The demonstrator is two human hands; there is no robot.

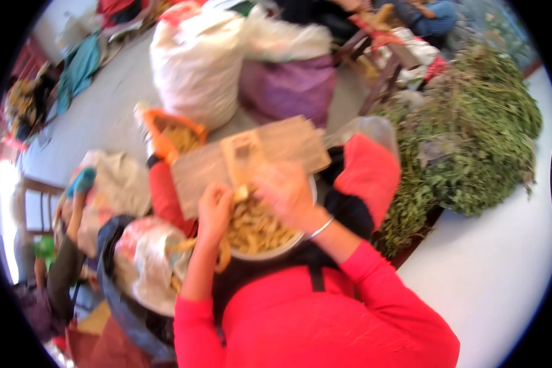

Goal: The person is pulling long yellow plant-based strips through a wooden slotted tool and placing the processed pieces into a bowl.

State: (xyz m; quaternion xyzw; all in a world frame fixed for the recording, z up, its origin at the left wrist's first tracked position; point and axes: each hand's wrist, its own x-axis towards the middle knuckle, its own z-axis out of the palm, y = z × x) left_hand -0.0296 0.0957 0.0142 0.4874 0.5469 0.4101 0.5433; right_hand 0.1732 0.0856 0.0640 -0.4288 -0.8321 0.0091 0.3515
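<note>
Yellow piece (242, 194) is between left hand (216, 211), curled, and right hand (286, 193), blurred, over the bowl (288, 246), likely to catch bits; I cannot tell which pinches it.

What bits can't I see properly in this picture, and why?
All in the head view:
Right hand: its fingertips are blurred.
Pale piece by the left hand: too blurred to name.
Bottom of the white bowl: covered by pale chunks.
Inside of the purple sack: hidden by its own side.
Person in blue: cut off by the top edge.
</note>
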